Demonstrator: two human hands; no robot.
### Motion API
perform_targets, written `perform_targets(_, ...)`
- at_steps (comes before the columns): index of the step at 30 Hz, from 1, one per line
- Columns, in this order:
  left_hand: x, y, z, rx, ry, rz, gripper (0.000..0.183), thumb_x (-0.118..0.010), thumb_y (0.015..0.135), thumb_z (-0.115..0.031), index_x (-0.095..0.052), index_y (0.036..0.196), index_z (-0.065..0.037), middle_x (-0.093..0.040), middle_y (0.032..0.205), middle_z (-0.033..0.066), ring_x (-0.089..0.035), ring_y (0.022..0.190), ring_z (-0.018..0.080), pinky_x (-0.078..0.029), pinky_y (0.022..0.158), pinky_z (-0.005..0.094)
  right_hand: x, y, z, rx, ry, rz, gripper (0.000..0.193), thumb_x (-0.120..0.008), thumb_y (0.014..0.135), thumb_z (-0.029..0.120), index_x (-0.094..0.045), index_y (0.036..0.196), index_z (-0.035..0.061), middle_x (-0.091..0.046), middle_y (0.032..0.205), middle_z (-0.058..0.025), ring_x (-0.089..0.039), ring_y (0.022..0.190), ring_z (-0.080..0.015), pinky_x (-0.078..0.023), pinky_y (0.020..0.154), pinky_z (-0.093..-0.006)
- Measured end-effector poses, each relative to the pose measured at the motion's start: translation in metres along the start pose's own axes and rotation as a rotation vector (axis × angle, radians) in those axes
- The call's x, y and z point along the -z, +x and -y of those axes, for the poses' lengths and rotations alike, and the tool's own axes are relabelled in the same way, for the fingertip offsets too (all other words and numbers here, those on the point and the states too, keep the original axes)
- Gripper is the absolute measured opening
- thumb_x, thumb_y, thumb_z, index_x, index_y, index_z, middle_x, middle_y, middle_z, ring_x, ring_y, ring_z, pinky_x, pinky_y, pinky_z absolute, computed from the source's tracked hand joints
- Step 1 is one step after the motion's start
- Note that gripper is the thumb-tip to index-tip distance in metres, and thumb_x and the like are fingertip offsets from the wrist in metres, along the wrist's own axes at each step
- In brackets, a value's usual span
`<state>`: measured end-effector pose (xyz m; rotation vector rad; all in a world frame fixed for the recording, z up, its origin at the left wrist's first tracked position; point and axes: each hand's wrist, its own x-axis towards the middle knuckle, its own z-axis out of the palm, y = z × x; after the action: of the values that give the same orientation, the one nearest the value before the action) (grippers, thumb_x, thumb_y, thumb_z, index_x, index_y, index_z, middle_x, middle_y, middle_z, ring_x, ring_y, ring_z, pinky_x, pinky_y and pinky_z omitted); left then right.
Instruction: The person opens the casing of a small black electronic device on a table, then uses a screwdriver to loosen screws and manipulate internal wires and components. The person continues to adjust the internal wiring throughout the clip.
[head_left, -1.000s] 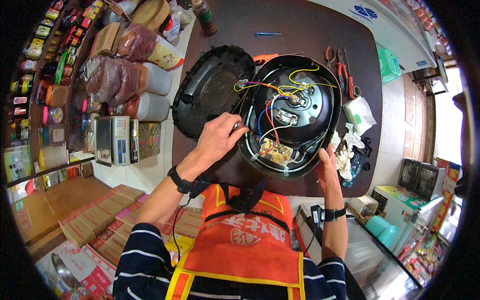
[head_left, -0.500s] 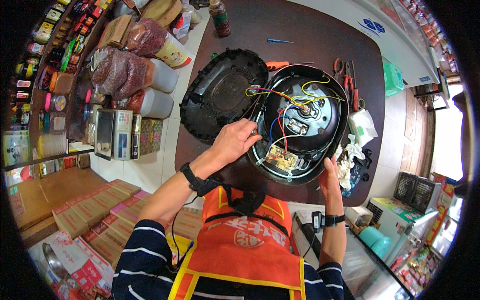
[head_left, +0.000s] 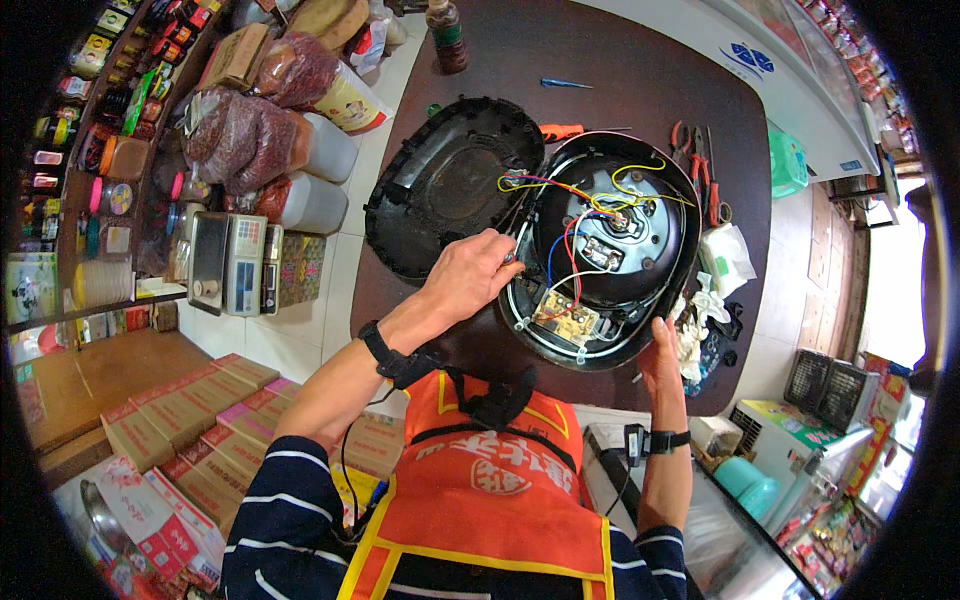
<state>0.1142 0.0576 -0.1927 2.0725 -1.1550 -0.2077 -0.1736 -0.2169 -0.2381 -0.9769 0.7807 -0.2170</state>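
Observation:
An opened rice cooker (head_left: pixel 680 250) lies bottom up on the dark table, its round metal inside, coloured wires and small circuit board (head_left: pixel 567 318) exposed. My left hand (head_left: pixel 468 270) is closed at the near left of its rim, pinching something small and dark that the fingers mostly hide. A thin metal piece shows just beyond those fingertips; I cannot tell if it belongs to what they hold. At the near right side, my right hand (head_left: pixel 660 362) grips the cooker's outer wall, thumb by the rim and the other fingers partly hidden. The removed black bottom cover (head_left: pixel 440 190) lies left of the cooker.
An orange-handled screwdriver (head_left: pixel 562 131) lies behind the cooker. Red-handled pliers (head_left: pixel 698 170) and crumpled tissue (head_left: pixel 708 305) are on the right. A blue pointed item (head_left: pixel 566 83) and a bottle (head_left: pixel 447 40) stand farther back. A weighing scale (head_left: pixel 243 262) is left of the table (head_left: pixel 610 50).
The whole scene has shifted very slightly in the picture. Both hands keep their places on the cooker, with only a small change in the left hand's fingers.

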Motion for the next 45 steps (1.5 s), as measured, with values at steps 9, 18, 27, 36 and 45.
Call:
perform_targets(9, 0.002, 0.004, -0.002, 0.011, -0.037, 0.048, 0.023, -0.084, 0.096, -0.02, -0.068, 0.103, -0.005, -0.068, 0.092, 0.0136, -0.071, 0.081, 0.0392, -0.059, 0.071, 0.0479, 0.009, 0.001, -0.005, -0.014, 0.012, -0.005, 0.088, -0.081, 0.1, 0.041, -0.038, 0.17, 0.0111, -0.056, 0.162, -0.0076, -0.057, 0.144, -0.0283, -0.048, 0.12, -0.0491)
perform_targets(18, 0.001, 0.004, -0.001, 0.027, -0.033, 0.053, 0.023, -0.084, 0.096, -0.02, -0.07, 0.105, -0.004, -0.07, 0.095, 0.0146, -0.072, 0.083, 0.0403, -0.059, 0.072, 0.0482, 0.01, 0.003, -0.005, -0.004, 0.052, 0.016, 0.071, -0.079, 0.104, 0.038, -0.048, 0.161, 0.0083, -0.063, 0.154, -0.008, -0.061, 0.14, -0.027, -0.047, 0.121, -0.05)
perform_targets(27, -0.001, 0.005, -0.002, 0.032, -0.051, 0.075, 0.026, -0.085, 0.095, -0.025, -0.07, 0.106, -0.005, -0.07, 0.096, 0.0136, -0.072, 0.084, 0.0382, -0.06, 0.073, 0.0478, 0.013, 0.005, -0.008, -0.028, 0.011, -0.003, 0.087, -0.082, 0.1, 0.043, -0.038, 0.168, 0.0109, -0.057, 0.159, -0.0069, -0.058, 0.143, -0.0275, -0.046, 0.122, -0.0494)
perform_targets(36, 0.003, 0.004, 0.0, -0.013, -0.044, 0.039, 0.023, -0.083, 0.097, -0.02, -0.069, 0.106, -0.005, -0.068, 0.094, 0.0135, -0.071, 0.082, 0.0392, -0.059, 0.073, 0.0485, 0.013, 0.004, -0.008, -0.05, 0.036, -0.009, 0.093, -0.084, 0.097, 0.046, -0.038, 0.169, 0.0102, -0.055, 0.162, -0.0073, -0.056, 0.145, -0.0277, -0.046, 0.121, -0.0492)
perform_targets(45, 0.007, 0.004, 0.003, 0.024, -0.064, 0.085, 0.025, -0.082, 0.096, -0.021, -0.066, 0.106, -0.005, -0.068, 0.097, 0.0149, -0.071, 0.088, 0.0411, -0.058, 0.075, 0.0506, 0.012, 0.002, -0.008, -0.033, -0.006, -0.034, 0.092, -0.084, 0.097, 0.045, -0.04, 0.168, 0.0081, -0.057, 0.16, -0.0081, -0.057, 0.144, -0.0272, -0.045, 0.122, -0.0474)
